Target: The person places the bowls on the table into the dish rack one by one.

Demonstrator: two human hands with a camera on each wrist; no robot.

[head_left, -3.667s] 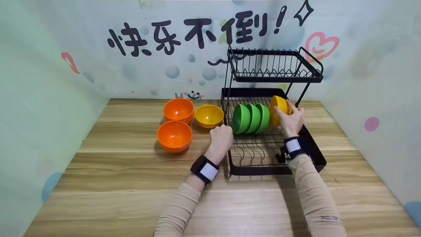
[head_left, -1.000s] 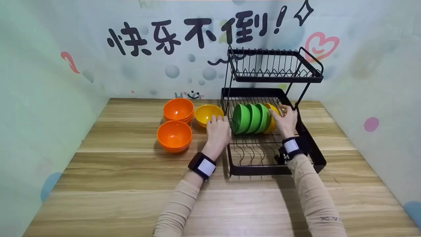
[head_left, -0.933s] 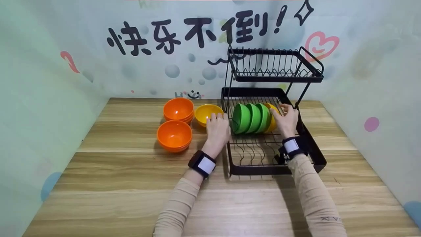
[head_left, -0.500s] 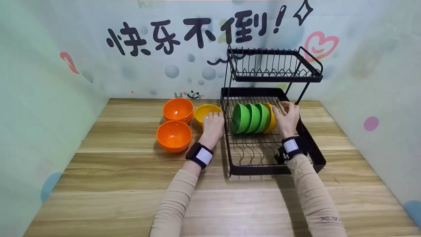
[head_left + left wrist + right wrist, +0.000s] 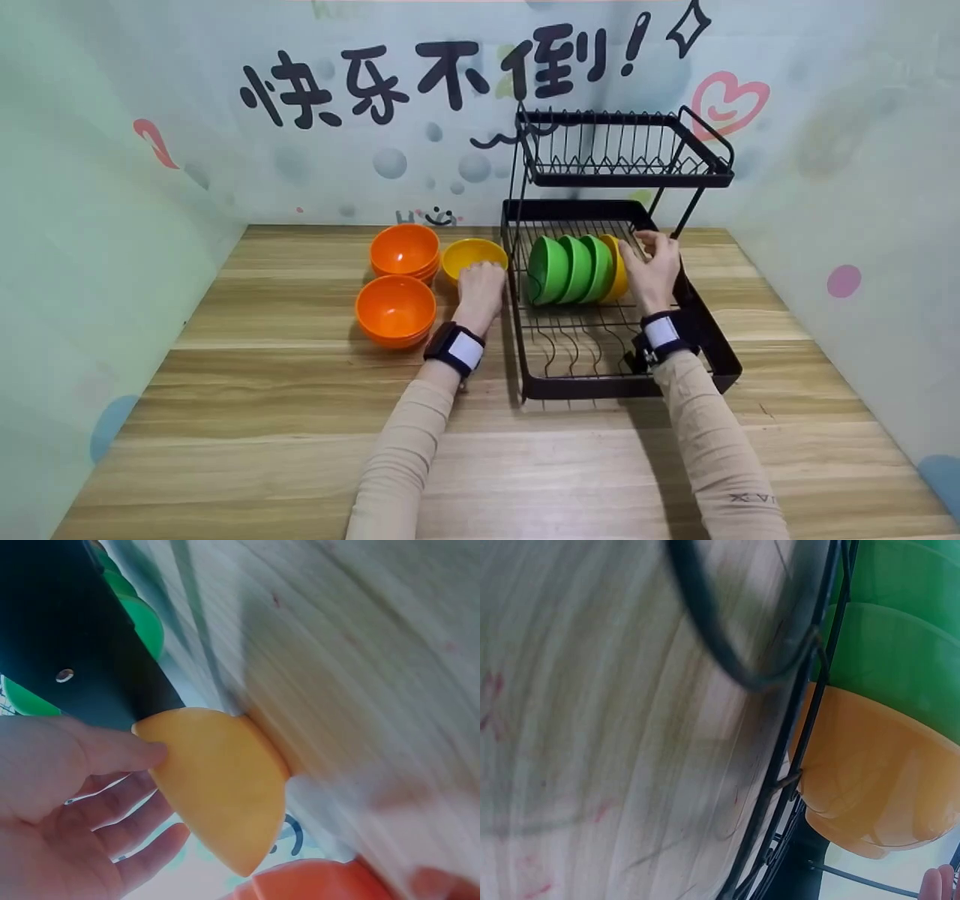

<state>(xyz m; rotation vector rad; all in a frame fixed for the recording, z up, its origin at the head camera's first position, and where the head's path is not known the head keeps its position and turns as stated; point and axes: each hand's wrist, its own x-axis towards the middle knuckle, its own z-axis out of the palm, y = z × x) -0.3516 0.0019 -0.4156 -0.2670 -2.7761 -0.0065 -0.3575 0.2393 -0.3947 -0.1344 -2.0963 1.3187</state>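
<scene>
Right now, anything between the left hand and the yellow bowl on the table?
Nothing visible. The left hand is already at the yellow bowl, thumb on its rim in the left wrist view. The dish rack stands just beside it, not between them.

Orange bowl stack point(image 5: 405, 251) behind orange bowl point(image 5: 395, 309); three green bowls point(image 5: 574, 268) upright in rack

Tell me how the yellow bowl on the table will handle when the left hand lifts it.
The yellow bowl looks like thin, smooth plastic, so probably light and stiff. The left hand touches its rim; the glossy wall may slip. Its rounded underside suggests it could rock if nudged.
</scene>
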